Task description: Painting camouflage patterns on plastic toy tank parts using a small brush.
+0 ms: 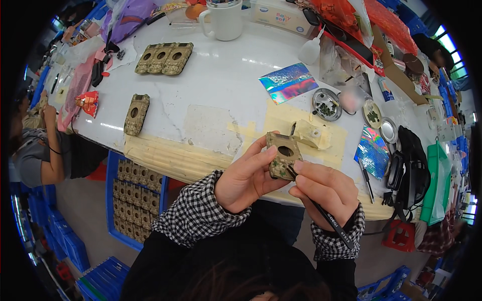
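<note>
My left hand [241, 181] holds a camouflage-painted toy tank hull [280, 163], fingers beneath it and thumb on its side. The hull has a round hole in its top and faces up over the table's front edge. In my right hand [329, 189] are black tweezers [332, 224], pinched near the tips. Their points meet the hull's near right part; whether anything tiny is between them cannot be made out. Just beyond my hands, a cream taped block [314, 134] sits on yellow tape.
Matching hulls [163, 58] stand on the white table, with another hull [135, 115] closer. A blue crate [109, 200] below holds several more. To the right are a round tin [327, 91] of small dark bits, holographic sheets [288, 83], a pen [366, 181] and a black bag [414, 165].
</note>
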Demonstrator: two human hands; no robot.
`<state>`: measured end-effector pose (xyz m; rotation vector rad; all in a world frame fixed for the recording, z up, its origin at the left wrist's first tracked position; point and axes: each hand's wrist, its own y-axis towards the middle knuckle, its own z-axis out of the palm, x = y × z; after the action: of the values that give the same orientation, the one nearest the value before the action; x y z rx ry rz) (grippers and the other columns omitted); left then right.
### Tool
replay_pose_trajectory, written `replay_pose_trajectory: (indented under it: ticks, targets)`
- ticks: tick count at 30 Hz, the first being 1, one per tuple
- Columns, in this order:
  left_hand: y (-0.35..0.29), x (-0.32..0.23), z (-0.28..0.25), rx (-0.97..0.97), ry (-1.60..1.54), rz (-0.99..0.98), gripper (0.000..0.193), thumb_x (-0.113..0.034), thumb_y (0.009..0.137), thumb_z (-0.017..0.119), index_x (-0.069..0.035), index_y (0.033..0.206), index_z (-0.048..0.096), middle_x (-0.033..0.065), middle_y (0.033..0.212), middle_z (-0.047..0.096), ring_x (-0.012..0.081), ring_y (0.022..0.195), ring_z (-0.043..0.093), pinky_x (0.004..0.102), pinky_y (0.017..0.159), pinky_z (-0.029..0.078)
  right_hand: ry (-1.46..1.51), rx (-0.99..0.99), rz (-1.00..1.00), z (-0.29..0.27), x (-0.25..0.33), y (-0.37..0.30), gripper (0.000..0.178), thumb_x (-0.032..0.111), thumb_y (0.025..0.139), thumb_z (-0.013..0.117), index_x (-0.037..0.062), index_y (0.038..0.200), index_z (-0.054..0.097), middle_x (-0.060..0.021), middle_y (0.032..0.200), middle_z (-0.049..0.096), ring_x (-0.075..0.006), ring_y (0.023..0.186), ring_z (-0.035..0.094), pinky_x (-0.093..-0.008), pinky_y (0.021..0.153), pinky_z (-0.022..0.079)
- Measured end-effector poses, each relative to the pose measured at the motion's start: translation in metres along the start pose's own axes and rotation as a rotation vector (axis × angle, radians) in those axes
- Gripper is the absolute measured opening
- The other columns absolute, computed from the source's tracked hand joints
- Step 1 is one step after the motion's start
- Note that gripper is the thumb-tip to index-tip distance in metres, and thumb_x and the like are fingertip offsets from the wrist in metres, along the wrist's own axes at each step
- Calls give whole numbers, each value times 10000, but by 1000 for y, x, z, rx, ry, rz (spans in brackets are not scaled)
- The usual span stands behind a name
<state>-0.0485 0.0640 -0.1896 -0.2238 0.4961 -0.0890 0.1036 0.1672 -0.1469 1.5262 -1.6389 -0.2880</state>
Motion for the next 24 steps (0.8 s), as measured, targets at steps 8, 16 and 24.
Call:
replay_pose_trajectory:
  ticks: [8,16,24]
  targets:
    - [-5,-2,2,-26,37,-19,538,-249,1019,389,-112,1490,167,128,1411,407,212,1265,484,381,1015,460,263,13,341,-6,3,2,218,5,732,778,-13,907,649,-165,897,689,-263,801,695,-304,696,554]
    - [-6,-9,-4,22,63,-46,637,-174,956,446,-111,1499,120,206,1423,381,296,1258,496,443,1014,463,306,23,393,-7,5,0,203,3,746,771,-14,907,649,-139,848,681,-254,796,690,-312,698,547]
    - [-8,-19,-10,52,119,-97,827,-24,795,508,-96,1498,78,291,1409,377,369,1267,478,484,1020,449,265,66,355,0,10,4,194,27,749,772,2,888,640,-135,831,681,-258,764,686,-342,799,555]
